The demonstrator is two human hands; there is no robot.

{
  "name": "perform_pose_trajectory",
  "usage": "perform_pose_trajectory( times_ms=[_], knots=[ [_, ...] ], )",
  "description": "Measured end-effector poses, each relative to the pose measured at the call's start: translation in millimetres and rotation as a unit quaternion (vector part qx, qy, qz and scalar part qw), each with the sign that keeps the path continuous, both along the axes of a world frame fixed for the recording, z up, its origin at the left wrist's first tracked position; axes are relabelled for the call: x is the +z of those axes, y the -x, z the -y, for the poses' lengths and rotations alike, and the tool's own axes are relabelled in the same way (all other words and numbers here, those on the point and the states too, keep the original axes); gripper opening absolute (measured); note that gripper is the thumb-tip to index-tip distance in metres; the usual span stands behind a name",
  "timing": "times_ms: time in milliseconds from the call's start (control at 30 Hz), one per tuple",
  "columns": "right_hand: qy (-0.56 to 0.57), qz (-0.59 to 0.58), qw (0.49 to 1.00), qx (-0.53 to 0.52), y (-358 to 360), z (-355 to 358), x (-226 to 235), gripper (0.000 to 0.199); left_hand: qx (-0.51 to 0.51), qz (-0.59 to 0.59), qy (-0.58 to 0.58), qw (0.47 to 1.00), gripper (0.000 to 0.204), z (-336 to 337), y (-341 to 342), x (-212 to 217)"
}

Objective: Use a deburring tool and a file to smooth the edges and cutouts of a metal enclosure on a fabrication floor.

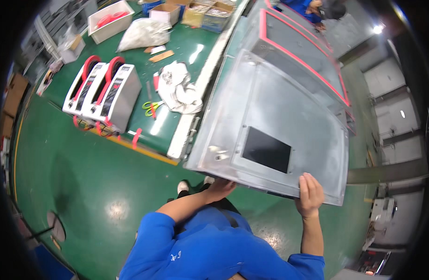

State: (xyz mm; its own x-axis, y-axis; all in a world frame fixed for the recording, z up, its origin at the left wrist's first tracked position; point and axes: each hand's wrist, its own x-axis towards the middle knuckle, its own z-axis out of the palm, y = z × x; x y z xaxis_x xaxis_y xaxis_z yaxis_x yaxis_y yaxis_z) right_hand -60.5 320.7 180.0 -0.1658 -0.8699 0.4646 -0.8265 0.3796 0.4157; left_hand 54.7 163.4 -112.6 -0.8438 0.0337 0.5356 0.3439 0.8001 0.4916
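A large grey sheet-metal panel [289,102] with a dark rectangular opening [266,149] lies tilted in front of me, its near edge toward my body. My right hand [310,193] grips that near edge close to the right corner, fingers over the upper face and the thumb side below. Under the same edge, further left, my left hand [220,189] is closed against the panel, its fingertips partly hidden beneath it.
More metal frames edged in red tape [312,60] stand behind the panel. On the green workbench [182,49] at left are two tape dispensers [102,93], green-handled scissors [152,108], a white cloth [178,88] and several bins. Another person in blue [300,9] is at the far end.
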Motion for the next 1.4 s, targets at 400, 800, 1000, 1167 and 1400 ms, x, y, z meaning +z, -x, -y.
perform_pose_trajectory(
  times_ms=[400, 800, 1000, 1167, 1400],
  knots=[
    [0.05, -0.035, 0.998, 0.024, 4.7, -8.4, -1.5, 0.011, -0.001, 0.03, 0.176, 0.984, 0.014, 0.7, 18.5, -12.6],
    [0.068, -0.071, 0.995, 0.026, 21.6, -28.9, 18.0, 0.014, -0.13, 0.197, 0.258, 0.937, 0.016, -13.9, 23.7, 46.5],
    [0.08, -0.023, 0.993, 0.078, 60.2, -28.4, 66.1, 0.019, -0.202, 0.26, 0.156, 0.931, 0.017, -38.7, 12.3, 127.9],
    [0.035, 0.028, 0.994, 0.104, 83.9, -5.2, 106.3, 0.017, -0.239, 0.341, 0.184, 0.89, 0.028, -39.9, -1.8, 189.1],
    [0.032, 0.13, 0.987, 0.086, 146.6, 48.5, 119.4, 0.019, -0.217, 0.295, 0.153, 0.918, 0.019, -19.8, -2.0, 267.9]
  ],
)
